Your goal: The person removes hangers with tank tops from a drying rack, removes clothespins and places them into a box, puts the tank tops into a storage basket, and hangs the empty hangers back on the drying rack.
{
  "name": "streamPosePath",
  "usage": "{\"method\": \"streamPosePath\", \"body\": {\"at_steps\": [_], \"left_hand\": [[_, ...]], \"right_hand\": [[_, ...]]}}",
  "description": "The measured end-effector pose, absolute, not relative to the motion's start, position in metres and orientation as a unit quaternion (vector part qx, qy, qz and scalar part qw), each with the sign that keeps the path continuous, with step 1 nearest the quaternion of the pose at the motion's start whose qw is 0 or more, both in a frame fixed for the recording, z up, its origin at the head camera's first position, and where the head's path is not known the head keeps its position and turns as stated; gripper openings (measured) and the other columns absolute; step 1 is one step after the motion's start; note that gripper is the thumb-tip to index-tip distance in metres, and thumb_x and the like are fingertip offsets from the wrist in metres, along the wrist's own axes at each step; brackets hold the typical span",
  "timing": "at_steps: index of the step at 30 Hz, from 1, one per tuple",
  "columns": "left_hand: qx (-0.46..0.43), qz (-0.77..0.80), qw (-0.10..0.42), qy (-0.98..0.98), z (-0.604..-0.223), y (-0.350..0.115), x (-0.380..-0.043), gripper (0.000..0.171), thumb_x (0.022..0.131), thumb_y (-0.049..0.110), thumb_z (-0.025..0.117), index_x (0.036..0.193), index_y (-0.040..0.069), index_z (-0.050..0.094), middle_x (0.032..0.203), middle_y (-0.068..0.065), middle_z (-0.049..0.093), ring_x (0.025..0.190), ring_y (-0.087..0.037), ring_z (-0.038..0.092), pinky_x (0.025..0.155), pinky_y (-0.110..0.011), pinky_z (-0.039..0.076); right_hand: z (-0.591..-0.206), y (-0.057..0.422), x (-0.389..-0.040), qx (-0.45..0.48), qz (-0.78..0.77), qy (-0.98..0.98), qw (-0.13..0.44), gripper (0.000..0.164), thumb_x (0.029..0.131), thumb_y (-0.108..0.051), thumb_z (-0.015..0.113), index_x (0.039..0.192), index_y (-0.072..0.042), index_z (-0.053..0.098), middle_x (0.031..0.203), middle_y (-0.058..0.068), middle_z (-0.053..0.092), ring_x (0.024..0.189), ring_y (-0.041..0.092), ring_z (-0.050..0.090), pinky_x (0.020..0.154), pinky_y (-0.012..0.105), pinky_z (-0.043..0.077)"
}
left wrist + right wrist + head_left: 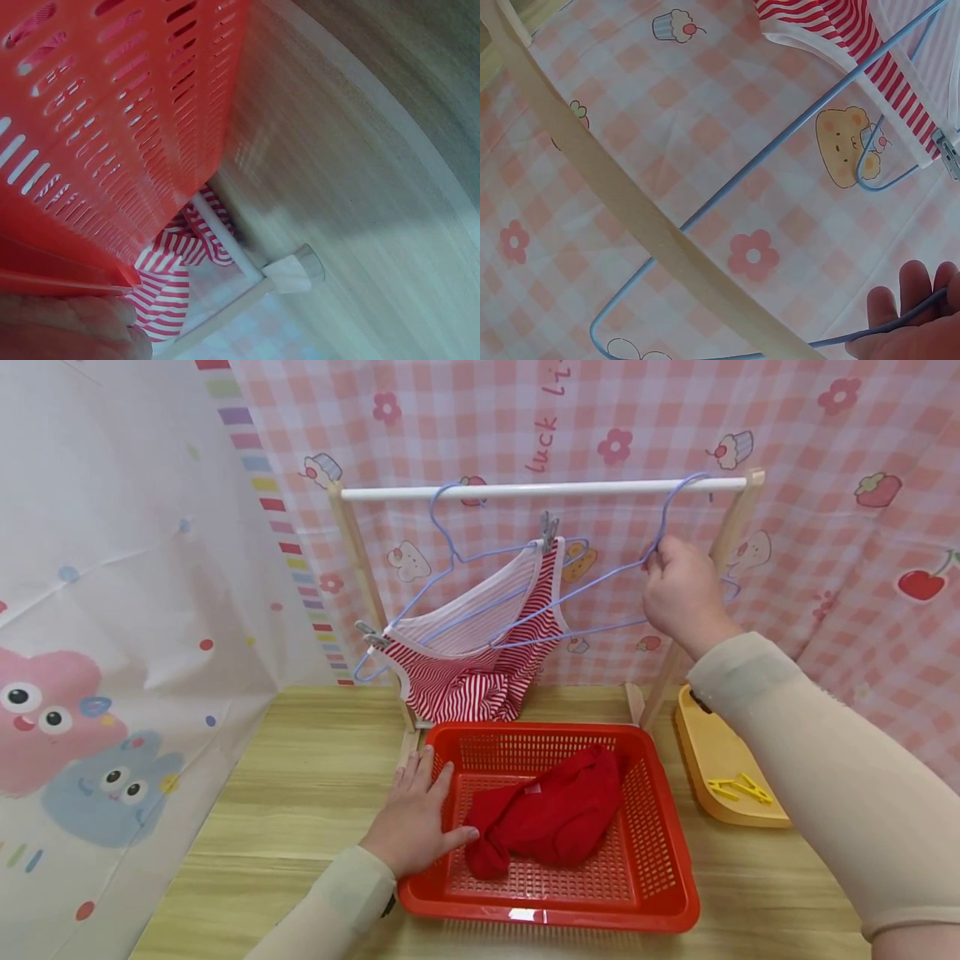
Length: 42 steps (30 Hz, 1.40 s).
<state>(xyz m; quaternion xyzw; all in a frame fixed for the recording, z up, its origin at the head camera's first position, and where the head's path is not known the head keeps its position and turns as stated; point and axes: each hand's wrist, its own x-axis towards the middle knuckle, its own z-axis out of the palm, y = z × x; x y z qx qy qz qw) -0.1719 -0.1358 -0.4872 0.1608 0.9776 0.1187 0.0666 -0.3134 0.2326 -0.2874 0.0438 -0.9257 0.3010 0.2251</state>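
High at the right end of the rack, my right hand (686, 589) pinches a blue clothes hanger (780, 141) just under its hook. The hook overlaps the white rail (570, 489), and no garment hangs on this hanger. My left hand (411, 817) rests on the left rim of a red plastic basket (547, 917), its fingers extended. Inside the basket lies a crumpled red garment (551, 810). A red-and-white striped tank top (480, 664) hangs on another blue hanger (444, 527), with grey clothespins (550, 531) at both its shoulders.
Behind the basket stands the rack, with wooden legs (663, 685). At the right, partly behind my right sleeve, a yellow tray (697, 752) holds yellow clothespins (738, 787). Wood-grain tabletop (300, 777) extends to the left. A pink checked curtain (480, 427) hangs behind.
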Motion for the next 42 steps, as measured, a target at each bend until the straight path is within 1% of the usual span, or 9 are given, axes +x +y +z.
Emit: {"method": "streamPosePath", "body": {"at_steps": [10, 14, 25, 32, 35, 36, 38, 40, 42], "left_hand": [[0.158, 0.121, 0.066, 0.978, -0.488, -0.134, -0.172, 0.103, 0.089, 0.067, 0.072, 0.164, 0.009, 0.034, 0.176, -0.023, 0.01, 0.163, -0.046, 0.008, 0.132, -0.057, 0.014], [0.155, 0.126, 0.07, 0.977, -0.487, -0.134, -0.171, 0.103, 0.088, 0.066, 0.072, 0.164, 0.009, 0.033, 0.176, -0.023, 0.01, 0.163, -0.046, 0.007, 0.133, -0.056, 0.013], [0.162, 0.123, 0.063, 0.977, -0.487, -0.135, -0.171, 0.102, 0.089, 0.066, 0.072, 0.164, 0.008, 0.035, 0.175, -0.024, 0.011, 0.163, -0.047, 0.009, 0.132, -0.057, 0.014], [0.164, 0.122, 0.061, 0.977, -0.489, -0.135, -0.172, 0.101, 0.09, 0.066, 0.071, 0.164, 0.007, 0.035, 0.175, -0.025, 0.011, 0.163, -0.047, 0.008, 0.132, -0.057, 0.014], [0.163, 0.124, 0.063, 0.977, -0.489, -0.136, -0.172, 0.101, 0.09, 0.066, 0.071, 0.164, 0.007, 0.034, 0.175, -0.025, 0.01, 0.163, -0.047, 0.007, 0.132, -0.058, 0.014], [0.162, 0.123, 0.065, 0.977, -0.488, -0.136, -0.172, 0.102, 0.09, 0.066, 0.071, 0.164, 0.008, 0.034, 0.175, -0.024, 0.01, 0.163, -0.047, 0.007, 0.132, -0.057, 0.014], [0.16, 0.125, 0.068, 0.977, -0.488, -0.135, -0.172, 0.102, 0.09, 0.066, 0.072, 0.164, 0.008, 0.033, 0.176, -0.024, 0.009, 0.163, -0.046, 0.006, 0.132, -0.057, 0.013], [0.158, 0.126, 0.068, 0.977, -0.487, -0.135, -0.172, 0.102, 0.089, 0.066, 0.072, 0.164, 0.009, 0.033, 0.176, -0.024, 0.009, 0.163, -0.046, 0.006, 0.132, -0.057, 0.013], [0.156, 0.124, 0.071, 0.977, -0.487, -0.134, -0.172, 0.103, 0.089, 0.067, 0.071, 0.165, 0.01, 0.032, 0.176, -0.023, 0.009, 0.163, -0.046, 0.005, 0.133, -0.056, 0.013]], "right_hand": [[-0.287, 0.233, -0.313, 0.037, 0.312, -0.923, 0.225, 0.04, 0.111, -0.019, 0.032, 0.121, 0.004, 0.063, 0.118, 0.027, 0.068, 0.111, 0.046, 0.063, 0.102, 0.059, 0.048], [-0.289, 0.234, -0.313, 0.039, 0.316, -0.917, 0.239, 0.04, 0.11, -0.016, 0.032, 0.12, 0.006, 0.063, 0.116, 0.028, 0.067, 0.11, 0.046, 0.062, 0.102, 0.059, 0.046], [-0.297, 0.234, -0.311, 0.04, 0.327, -0.91, 0.252, 0.043, 0.111, -0.018, 0.029, 0.126, 0.005, 0.063, 0.125, 0.027, 0.066, 0.118, 0.046, 0.06, 0.104, 0.059, 0.045], [-0.307, 0.231, -0.309, 0.065, 0.34, -0.893, 0.288, 0.034, 0.105, -0.005, 0.038, 0.127, 0.009, 0.06, 0.13, 0.029, 0.065, 0.131, 0.047, 0.055, 0.116, 0.057, 0.041], [-0.312, 0.23, -0.308, 0.079, 0.338, -0.886, 0.307, 0.032, 0.102, -0.002, 0.04, 0.126, 0.009, 0.058, 0.127, 0.028, 0.064, 0.131, 0.047, 0.054, 0.117, 0.056, 0.039], [-0.314, 0.23, -0.307, 0.083, 0.337, -0.884, 0.311, 0.033, 0.101, -0.001, 0.041, 0.128, 0.01, 0.057, 0.127, 0.029, 0.062, 0.133, 0.047, 0.052, 0.119, 0.056, 0.037], [-0.317, 0.23, -0.305, 0.086, 0.338, -0.885, 0.31, 0.042, 0.102, -0.002, 0.041, 0.141, 0.01, 0.049, 0.134, 0.031, 0.057, 0.139, 0.048, 0.047, 0.123, 0.056, 0.031], [-0.319, 0.229, -0.302, 0.09, 0.34, -0.884, 0.308, 0.047, 0.101, -0.003, 0.043, 0.147, 0.008, 0.043, 0.138, 0.031, 0.053, 0.141, 0.048, 0.043, 0.124, 0.058, 0.028], [-0.323, 0.229, -0.299, 0.093, 0.344, -0.885, 0.3, 0.054, 0.102, -0.002, 0.045, 0.154, 0.006, 0.035, 0.149, 0.031, 0.045, 0.148, 0.049, 0.036, 0.128, 0.057, 0.022]]}}
